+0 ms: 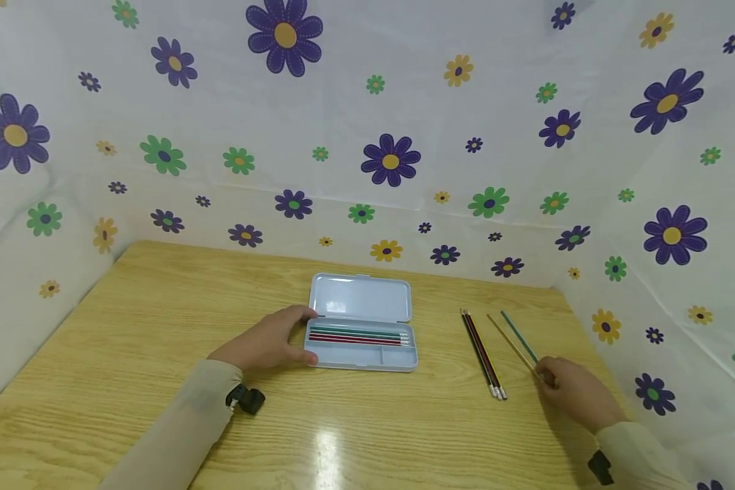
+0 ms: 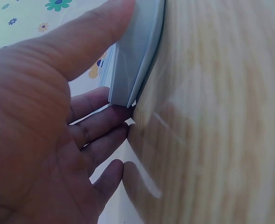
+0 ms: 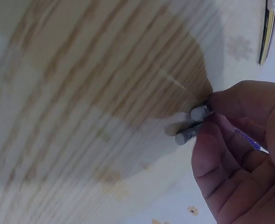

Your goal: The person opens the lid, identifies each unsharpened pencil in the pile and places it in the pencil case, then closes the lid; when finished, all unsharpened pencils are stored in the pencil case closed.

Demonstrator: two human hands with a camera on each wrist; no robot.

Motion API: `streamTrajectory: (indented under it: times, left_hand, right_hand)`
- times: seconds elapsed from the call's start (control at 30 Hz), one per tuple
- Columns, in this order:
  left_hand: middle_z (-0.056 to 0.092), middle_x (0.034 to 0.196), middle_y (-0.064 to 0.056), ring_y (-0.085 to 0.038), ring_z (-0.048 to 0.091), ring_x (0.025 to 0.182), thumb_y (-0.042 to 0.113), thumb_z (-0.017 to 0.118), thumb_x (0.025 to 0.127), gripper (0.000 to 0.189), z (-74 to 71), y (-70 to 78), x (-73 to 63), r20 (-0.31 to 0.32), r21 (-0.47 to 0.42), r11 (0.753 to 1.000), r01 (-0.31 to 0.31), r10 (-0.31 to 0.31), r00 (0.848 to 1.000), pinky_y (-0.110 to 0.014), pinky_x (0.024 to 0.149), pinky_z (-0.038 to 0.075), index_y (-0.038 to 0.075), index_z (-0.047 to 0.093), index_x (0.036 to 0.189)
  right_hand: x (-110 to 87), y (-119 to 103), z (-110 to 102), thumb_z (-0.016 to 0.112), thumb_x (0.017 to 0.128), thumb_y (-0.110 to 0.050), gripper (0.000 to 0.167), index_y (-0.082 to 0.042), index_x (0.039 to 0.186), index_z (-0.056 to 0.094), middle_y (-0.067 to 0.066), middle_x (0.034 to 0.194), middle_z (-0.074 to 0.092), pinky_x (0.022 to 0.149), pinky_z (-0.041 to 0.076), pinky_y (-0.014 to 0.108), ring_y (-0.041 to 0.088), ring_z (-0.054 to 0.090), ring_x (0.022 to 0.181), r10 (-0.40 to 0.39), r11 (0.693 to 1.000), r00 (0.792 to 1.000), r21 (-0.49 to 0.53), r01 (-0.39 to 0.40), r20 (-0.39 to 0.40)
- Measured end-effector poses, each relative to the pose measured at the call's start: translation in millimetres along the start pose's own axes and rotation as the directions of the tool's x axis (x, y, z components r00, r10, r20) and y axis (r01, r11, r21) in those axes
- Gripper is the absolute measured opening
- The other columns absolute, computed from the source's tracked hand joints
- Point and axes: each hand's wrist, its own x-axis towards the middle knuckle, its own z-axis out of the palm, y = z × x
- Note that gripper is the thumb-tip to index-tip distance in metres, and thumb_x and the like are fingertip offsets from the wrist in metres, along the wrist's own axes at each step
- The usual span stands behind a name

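Note:
A light-blue pencil case [image 1: 349, 354] lies with its lid [image 1: 360, 297] folded back. Green and red pencils [image 1: 355, 336] lie side by side in its long rear compartment. My left hand [image 1: 267, 340] holds the case's left end, thumb at the front and fingers at the back; in the left wrist view the thumb presses the case wall [image 2: 128, 70]. On the right, my right hand [image 1: 578, 391] pinches a gold pencil [image 1: 510, 338] and a teal pencil [image 1: 519, 335] near their eraser ends. Two white erasers [image 3: 186, 136] show by the fingertips in the right wrist view.
Between the case and my right hand lies a bundle of dark and yellow-striped pencils [image 1: 484, 354], erasers towards me. The wooden table [image 1: 159, 306] is bordered at the back and sides by a white flowered cloth [image 1: 343, 116].

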Motion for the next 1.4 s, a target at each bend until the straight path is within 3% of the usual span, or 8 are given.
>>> streamTrajectory:
  times: [0.3,0.53,1.4]
  left_hand:
    - [0.045,0.159,-0.006,-0.031,0.037,0.15,0.052,0.088,0.078,0.092,-0.3,1.8,-1.2,0.002,0.011,1.0,0.007,-0.007,1.0,-0.054,0.123,0.03,0.014,0.047,0.152]
    - [0.045,0.158,-0.006,-0.03,0.038,0.149,0.055,0.088,0.077,0.095,0.2,1.3,-0.8,0.002,0.007,1.0,0.001,-0.001,1.0,-0.054,0.123,0.031,0.014,0.047,0.152]
    - [0.044,0.159,-0.005,-0.031,0.037,0.15,0.058,0.086,0.077,0.095,1.1,-2.5,1.1,0.003,0.013,1.0,0.012,-0.012,1.0,-0.055,0.123,0.031,0.015,0.047,0.152]
  right_hand:
    - [3.0,-8,3,0.074,0.091,0.0,0.014,-0.004,0.104,0.071,0.0,0.089,0.069,0.073,0.058,0.043,0.017,0.064,0.081,-0.007,1.0,1.0,-0.01,0.007,-0.023]
    - [1.2,-13,3,0.07,0.093,0.001,0.015,-0.004,0.108,0.068,-0.003,0.08,0.06,0.061,0.047,0.033,0.013,0.05,0.07,0.004,1.0,1.0,-0.02,-0.004,-0.017]
    - [2.5,-15,6,0.067,0.093,0.005,0.018,0.0,0.111,0.064,-0.001,0.081,0.061,0.061,0.045,0.035,0.016,0.049,0.069,0.024,1.0,0.999,0.018,-0.023,-0.03]
